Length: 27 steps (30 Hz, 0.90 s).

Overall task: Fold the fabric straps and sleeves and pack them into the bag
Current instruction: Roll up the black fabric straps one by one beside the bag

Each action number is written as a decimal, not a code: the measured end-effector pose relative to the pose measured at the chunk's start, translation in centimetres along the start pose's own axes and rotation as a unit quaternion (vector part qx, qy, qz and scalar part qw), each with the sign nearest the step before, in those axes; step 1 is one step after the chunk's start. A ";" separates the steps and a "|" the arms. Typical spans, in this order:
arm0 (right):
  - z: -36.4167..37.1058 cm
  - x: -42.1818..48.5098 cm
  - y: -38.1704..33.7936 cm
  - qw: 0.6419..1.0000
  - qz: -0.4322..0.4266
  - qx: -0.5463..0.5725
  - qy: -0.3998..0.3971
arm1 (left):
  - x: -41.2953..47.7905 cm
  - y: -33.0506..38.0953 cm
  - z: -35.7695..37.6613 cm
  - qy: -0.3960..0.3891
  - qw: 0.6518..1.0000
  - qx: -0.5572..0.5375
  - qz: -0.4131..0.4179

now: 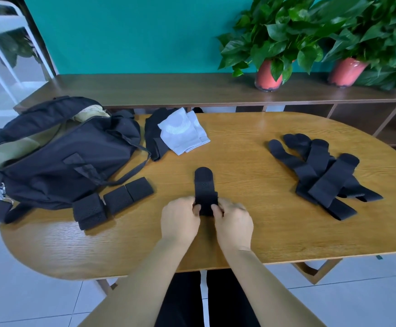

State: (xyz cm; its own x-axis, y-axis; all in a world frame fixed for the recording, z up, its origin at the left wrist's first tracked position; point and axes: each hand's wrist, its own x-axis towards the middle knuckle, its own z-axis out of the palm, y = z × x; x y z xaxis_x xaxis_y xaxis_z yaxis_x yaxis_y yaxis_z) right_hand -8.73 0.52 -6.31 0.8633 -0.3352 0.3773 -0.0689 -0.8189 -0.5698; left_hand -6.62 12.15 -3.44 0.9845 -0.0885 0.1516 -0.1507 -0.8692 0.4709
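A teal wall is closing the bkgd. A long dark-wood shelf unit is running along it, w/ open compartments below. Two leafy plants in pink-red pots are standing on top, right side. An oval light-wood table is filling the fgd. Pale floor tiles are showing underneath. A white metal rack is standing far left. Soft, even light is falling everywhere.

I have both hands at the near end of the strap. My left hand pinches its left edge and my right hand its right edge, fingers curled onto the fabric, backs of the hands up. The hands sit close together, the strap between them. Both bare forearms run back from the strap toward me, spreading apart as they come.
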 end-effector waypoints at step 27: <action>0.5 1.5 0.2 0.973 -0.158 -0.167 -0.025 | 0.6 -1.3 1.2 -0.002 0.982 0.088 0.170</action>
State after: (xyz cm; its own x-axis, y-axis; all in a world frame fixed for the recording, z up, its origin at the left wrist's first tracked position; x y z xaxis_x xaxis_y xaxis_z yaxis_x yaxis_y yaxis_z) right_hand -7.19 0.12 -6.19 0.8906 -0.0246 0.4541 0.0538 -0.9858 -0.1590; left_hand -5.75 12.65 -5.02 0.8808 -0.3885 0.2708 -0.4522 -0.8598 0.2372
